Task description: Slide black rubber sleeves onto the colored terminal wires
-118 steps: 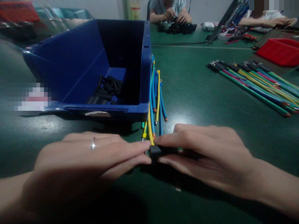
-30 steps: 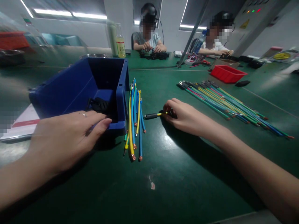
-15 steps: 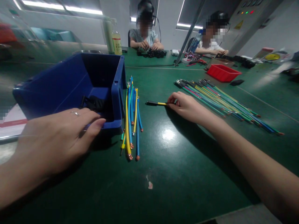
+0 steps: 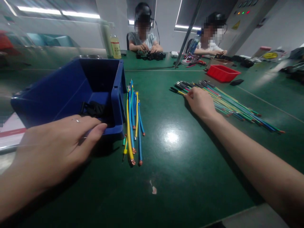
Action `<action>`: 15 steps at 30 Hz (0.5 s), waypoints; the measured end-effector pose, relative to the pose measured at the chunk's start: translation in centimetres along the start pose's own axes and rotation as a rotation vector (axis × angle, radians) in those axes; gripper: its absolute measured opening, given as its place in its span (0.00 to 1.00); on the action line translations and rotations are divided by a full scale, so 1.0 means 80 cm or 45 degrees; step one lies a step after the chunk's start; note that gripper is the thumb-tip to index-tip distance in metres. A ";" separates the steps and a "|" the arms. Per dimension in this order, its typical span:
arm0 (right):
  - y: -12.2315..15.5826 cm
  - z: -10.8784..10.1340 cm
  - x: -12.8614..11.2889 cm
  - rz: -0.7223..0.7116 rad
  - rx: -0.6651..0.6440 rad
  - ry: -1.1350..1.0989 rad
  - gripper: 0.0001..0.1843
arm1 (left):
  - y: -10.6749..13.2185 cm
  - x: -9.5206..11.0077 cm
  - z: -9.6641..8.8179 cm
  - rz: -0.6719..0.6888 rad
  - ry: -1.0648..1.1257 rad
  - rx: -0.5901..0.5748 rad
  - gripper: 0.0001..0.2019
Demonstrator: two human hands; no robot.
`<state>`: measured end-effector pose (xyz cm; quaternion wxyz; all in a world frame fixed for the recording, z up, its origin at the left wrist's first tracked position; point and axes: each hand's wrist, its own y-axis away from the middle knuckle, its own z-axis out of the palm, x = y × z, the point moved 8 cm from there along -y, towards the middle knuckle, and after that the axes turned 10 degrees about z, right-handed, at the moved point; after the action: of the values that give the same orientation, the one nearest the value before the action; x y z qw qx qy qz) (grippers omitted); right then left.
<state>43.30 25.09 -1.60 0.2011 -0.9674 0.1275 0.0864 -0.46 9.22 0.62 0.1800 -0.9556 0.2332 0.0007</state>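
My right hand (image 4: 200,101) pinches a yellow wire (image 4: 180,93) with a black sleeve on its end. It holds the wire at the left side of a spread of sleeved wires (image 4: 223,99) lying on the table. My left hand (image 4: 64,139), with a ring on one finger, is at the front of a blue bin (image 4: 118,104). Its thumb and fingers close over the bin's front rim, with the fingertips hidden. Black pieces (image 4: 95,108) lie inside the bin. Just right of it is a bundle of blue and yellow wires (image 4: 140,139) with bare copper ends.
A red tray (image 4: 223,73) stands beyond the sleeved wires, with a small black piece (image 4: 237,82) beside it. A bottle (image 4: 115,46) stands behind the bin. Two people sit across the green table (image 4: 171,177), their hands on black parts. A slanted metal pole (image 4: 187,34) rises between them.
My right hand has carried the yellow wire away from me and rightward, up to the sleeved wires. My left hand remains at the bin's front. The whole view has shifted slightly.
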 end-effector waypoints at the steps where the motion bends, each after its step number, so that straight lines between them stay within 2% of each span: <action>1: -0.001 0.000 -0.002 0.009 0.004 0.026 0.10 | -0.001 0.001 0.000 -0.003 0.000 -0.001 0.30; 5: -0.009 0.003 -0.003 0.053 0.015 0.113 0.13 | -0.004 0.005 -0.001 -0.006 -0.028 -0.004 0.30; 9: -0.015 0.006 0.003 0.074 0.032 0.146 0.16 | -0.006 0.012 -0.011 0.037 -0.045 0.081 0.28; 12: -0.015 0.007 0.006 0.085 0.032 0.160 0.17 | -0.008 0.021 -0.022 0.124 0.019 0.168 0.25; 15: -0.013 0.005 0.007 0.105 0.027 0.145 0.17 | -0.008 0.023 -0.031 0.121 0.100 0.247 0.17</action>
<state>44.08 26.09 -1.70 0.2002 -0.9625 0.1793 0.0380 1.27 8.12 3.01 0.2621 -0.9209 0.2839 -0.0508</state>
